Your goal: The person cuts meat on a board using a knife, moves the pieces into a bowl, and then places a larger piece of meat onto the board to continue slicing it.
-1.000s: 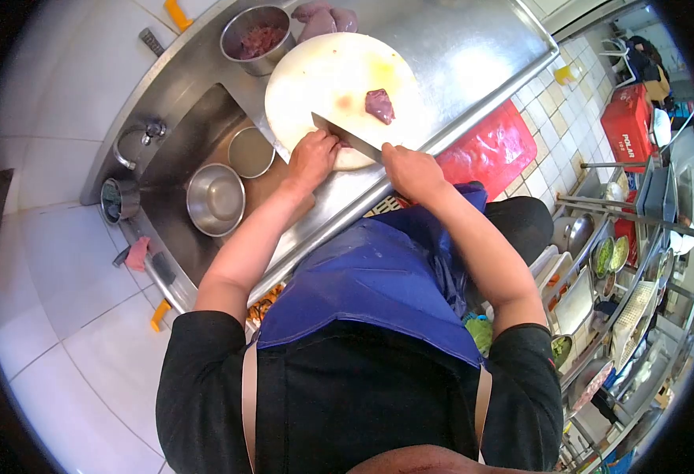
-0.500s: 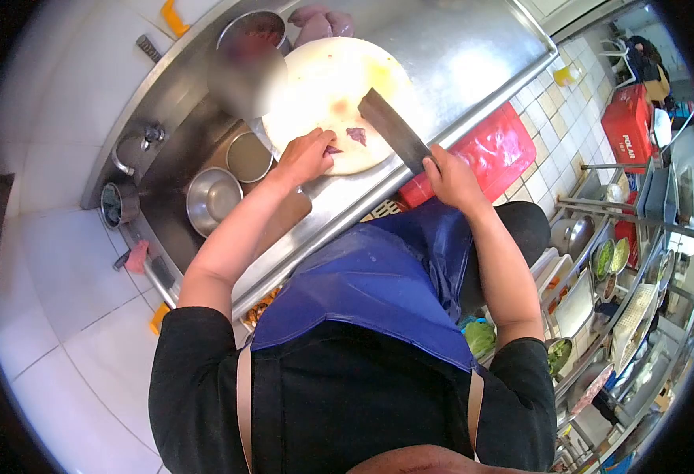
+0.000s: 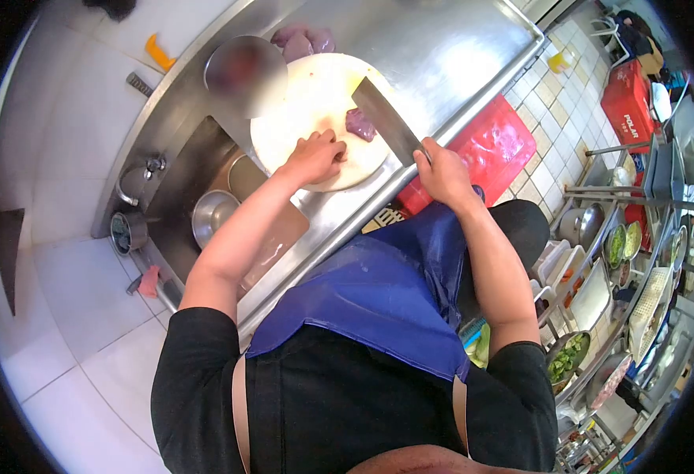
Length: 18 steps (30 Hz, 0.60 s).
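Cleaver point(image 3: 388, 121) swung away, apart from left hand point(image 3: 315, 159)

glossy dark-red meat point(image 3: 360, 125) beside a smooth grey metal cleaver blade point(image 3: 388, 118)

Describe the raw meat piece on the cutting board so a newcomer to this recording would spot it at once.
On the steel counter, find the round, pale cutting board. The raw meat piece lies on it, between the left hand and the cleaver. It is dark purplish, and smaller than the group of meat lumps beyond the board's far edge.
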{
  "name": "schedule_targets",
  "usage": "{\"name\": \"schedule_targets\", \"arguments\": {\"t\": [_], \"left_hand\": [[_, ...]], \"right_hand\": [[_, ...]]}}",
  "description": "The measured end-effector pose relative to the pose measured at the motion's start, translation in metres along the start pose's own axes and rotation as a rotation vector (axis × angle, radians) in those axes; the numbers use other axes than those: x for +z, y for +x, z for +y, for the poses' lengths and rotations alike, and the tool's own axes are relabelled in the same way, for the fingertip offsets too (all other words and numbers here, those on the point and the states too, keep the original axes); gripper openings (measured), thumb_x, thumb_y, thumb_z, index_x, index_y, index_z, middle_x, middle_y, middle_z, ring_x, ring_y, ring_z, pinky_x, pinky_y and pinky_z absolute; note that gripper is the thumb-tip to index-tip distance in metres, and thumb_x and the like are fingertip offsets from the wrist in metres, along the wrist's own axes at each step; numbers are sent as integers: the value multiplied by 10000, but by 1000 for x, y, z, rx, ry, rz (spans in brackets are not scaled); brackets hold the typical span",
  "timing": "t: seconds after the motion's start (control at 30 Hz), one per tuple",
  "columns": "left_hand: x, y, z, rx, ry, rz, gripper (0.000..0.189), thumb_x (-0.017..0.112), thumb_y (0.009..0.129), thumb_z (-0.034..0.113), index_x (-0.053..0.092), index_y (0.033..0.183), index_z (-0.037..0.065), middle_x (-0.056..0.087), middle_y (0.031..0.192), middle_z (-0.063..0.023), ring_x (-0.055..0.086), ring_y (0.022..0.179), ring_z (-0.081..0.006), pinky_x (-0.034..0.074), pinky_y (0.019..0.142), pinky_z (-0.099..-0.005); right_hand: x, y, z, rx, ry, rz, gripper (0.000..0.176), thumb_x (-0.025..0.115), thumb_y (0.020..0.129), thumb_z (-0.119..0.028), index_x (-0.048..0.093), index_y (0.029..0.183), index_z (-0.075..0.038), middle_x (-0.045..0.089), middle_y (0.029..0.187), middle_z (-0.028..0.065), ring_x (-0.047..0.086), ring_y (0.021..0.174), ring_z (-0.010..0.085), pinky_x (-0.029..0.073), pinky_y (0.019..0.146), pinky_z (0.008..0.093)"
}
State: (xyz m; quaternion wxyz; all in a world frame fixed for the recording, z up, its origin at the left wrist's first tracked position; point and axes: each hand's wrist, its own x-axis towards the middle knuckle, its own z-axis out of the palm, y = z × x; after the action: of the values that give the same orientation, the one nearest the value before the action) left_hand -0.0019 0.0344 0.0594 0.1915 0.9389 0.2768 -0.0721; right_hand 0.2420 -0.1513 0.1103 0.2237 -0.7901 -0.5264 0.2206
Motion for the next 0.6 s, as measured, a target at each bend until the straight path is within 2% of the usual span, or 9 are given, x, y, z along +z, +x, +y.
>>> {"name": "schedule_targets", "arguments": {"t": [0.07, 0.1, 0.2, 0.27, 0.33, 0.4, 0.47, 0.53, 0.6], "left_hand": [[-7, -9, -8, -20, -18, -100, 256, 651, 856, 134, 727, 1100, 123, 628, 1203, -128, 621, 1110, -354, 536, 915, -454], [-6, -14, -19, 53, -31, -76, 186, 660, 828, 97, 720, 1004, 91, 648, 1095, -139, 642, 1017, -355, 540, 856, -435], [2, -14, -45, 84, -63, -162, 117, 671, 804, 78, 694, 918, 63, 644, 983, -145, 645, 934, -362, 533, 821, -440], [3, -17, -59, 125, -112, -58, 82, 681, 794, 74, 670, 868, 41, 659, 926, -158, 649, 869, -380, 530, 776, -448], [-7, -14, -69, 32, -172, -43, 81, 697, 797, 56, 654, 859, 28, 683, 906, -146, 671, 838, -332, 538, 758, -421], [-31, -4, -101, -15, -261, 96, 113, 733, 795, 55, 671, 884, 26, 703, 872, -126, 690, 831, -259, 550, 774, -379], [-62, 9, -143, -110, -301, 394, 126, 775, 782, 110, 717, 872, 44, 733, 898, -136, 719, 830, -281, 561, 765, -398], [-104, 20, -177, -217, -303, 392, 237, 777, 791, 136, 773, 1022, 86, 752, 1060, -145, 730, 959, -293, 574, 848, -403], [-132, 20, -193, -239, 67, 449, 402, 771, 807, 153, 763, 1208, 123, 717, 1254, -165, 701, 1118, -325, 563, 968, -427]], "right_hand": [[-4, -1, -2, 5, 24, 11, 262, 570, 1038, -254, 590, 1063, 7, 686, 906, 333, 655, 930, 552, 496, 812, 632], [-3, -1, 1, 4, 31, 15, 262, 570, 1038, -254, 590, 1063, 7, 686, 906, 333, 655, 930, 552, 496, 812, 632], [-1, 2, 6, -15, 7, 31, 281, 598, 1037, -273, 606, 1125, -6, 690, 908, 322, 661, 923, 549, 499, 789, 623], [-6, 2, 0, 27, -1, -8, 276, 592, 1039, -271, 604, 1116, -5, 687, 915, 329, 659, 940, 551, 496, 798, 626], [-8, 2, -3, 19, 15, 3, 273, 584, 1039, -263, 593, 1086, 5, 687, 919, 333, 656, 947, 549, 495, 813, 628], [-10, 6, -6, 21, 32, 9, 272, 575, 1039, -256, 582, 1057, 15, 686, 924, 337, 654, 954, 548, 494, 827, 630], [-13, 5, -6, 42, 36, 17, 268, 574, 1042, -256, 582, 1064, 11, 687, 934, 338, 655, 961, 546, 494, 833, 630], [-16, 4, -7, 46, 38, 37, 263, 575, 1043, -254, 584, 1070, 8, 687, 936, 339, 656, 961, 546, 495, 834, 632], [-17, 5, -6, 50, 38, 61, 260, 576, 1043, -252, 586, 1076, 6, 687, 937, 340, 657, 961, 547, 495, 835, 633]]}}
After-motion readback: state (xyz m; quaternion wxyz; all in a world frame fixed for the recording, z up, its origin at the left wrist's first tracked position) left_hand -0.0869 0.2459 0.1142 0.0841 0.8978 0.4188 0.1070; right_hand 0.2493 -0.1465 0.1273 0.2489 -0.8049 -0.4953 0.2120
